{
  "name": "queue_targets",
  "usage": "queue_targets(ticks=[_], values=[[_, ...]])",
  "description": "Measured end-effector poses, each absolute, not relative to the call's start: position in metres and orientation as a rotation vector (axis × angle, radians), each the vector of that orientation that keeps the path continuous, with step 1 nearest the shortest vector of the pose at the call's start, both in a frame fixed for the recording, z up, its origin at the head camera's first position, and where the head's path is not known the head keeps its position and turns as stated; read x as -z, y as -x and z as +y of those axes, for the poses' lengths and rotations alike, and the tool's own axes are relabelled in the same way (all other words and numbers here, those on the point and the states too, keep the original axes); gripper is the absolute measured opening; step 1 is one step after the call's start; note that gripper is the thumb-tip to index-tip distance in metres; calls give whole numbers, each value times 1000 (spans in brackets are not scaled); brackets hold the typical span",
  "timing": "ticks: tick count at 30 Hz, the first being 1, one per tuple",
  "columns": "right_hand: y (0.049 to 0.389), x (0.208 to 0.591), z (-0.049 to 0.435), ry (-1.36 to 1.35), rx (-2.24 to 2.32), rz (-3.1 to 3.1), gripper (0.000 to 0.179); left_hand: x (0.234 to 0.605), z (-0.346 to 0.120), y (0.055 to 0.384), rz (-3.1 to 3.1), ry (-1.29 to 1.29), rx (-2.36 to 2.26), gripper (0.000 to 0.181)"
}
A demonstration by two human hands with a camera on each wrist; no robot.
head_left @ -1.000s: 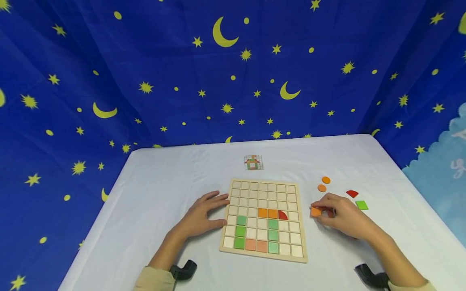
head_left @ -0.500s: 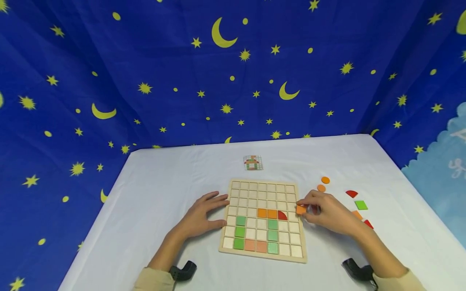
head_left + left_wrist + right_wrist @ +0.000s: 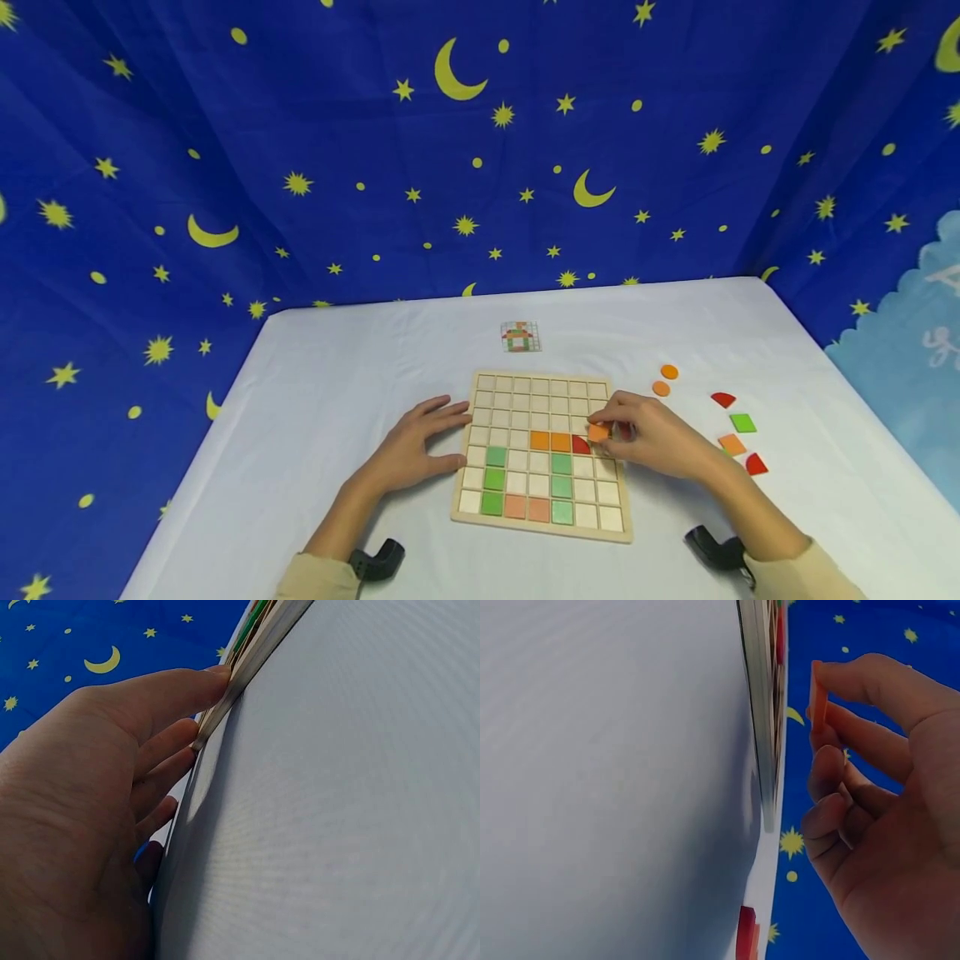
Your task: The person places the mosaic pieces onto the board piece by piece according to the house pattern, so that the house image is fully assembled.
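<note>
Right hand (image 3: 648, 433) pinches thin orange square tile (image 3: 598, 432), raised above right side of pale wooden gridded board (image 3: 521, 418). Left hand (image 3: 411, 446), fingers extended, touches board's left edge; light bracing should limit sliding. Best lowered flat, corners squared to recess. White cloth-covered worktop (image 3: 360, 367), faintly creased.

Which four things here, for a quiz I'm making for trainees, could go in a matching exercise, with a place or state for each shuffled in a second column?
Column one:
1. left hand
2. card
3. right hand
4. discs

Column two:
a. pinching an orange tile
b. loose, to the right of the board
c. touching the board's left edge
d. beyond the board's far edge

Pairs: 1-c, 2-d, 3-a, 4-b
</note>
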State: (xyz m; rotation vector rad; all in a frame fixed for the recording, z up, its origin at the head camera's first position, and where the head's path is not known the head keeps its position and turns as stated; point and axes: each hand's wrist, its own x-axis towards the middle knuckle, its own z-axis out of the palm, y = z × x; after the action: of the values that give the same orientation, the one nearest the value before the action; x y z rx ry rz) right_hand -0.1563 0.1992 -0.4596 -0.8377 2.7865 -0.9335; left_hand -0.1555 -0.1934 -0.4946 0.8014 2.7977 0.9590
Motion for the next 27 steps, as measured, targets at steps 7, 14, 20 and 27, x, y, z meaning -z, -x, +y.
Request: queue_targets(ticks=[7, 14, 20, 27], values=[[161, 458, 190, 911, 948, 2760, 31, 494, -193, 156, 2803, -809, -957, 62], [164, 459, 178, 988, 912, 2755, 29, 496, -194, 156, 2804, -801, -954, 62], [168, 458, 172, 1022, 906, 2725, 29, 497, -194, 156, 2806, -808, -956, 62], [174, 458, 164, 1049, 924, 2704, 28, 496, -194, 156, 2808, -818, -966, 61]])
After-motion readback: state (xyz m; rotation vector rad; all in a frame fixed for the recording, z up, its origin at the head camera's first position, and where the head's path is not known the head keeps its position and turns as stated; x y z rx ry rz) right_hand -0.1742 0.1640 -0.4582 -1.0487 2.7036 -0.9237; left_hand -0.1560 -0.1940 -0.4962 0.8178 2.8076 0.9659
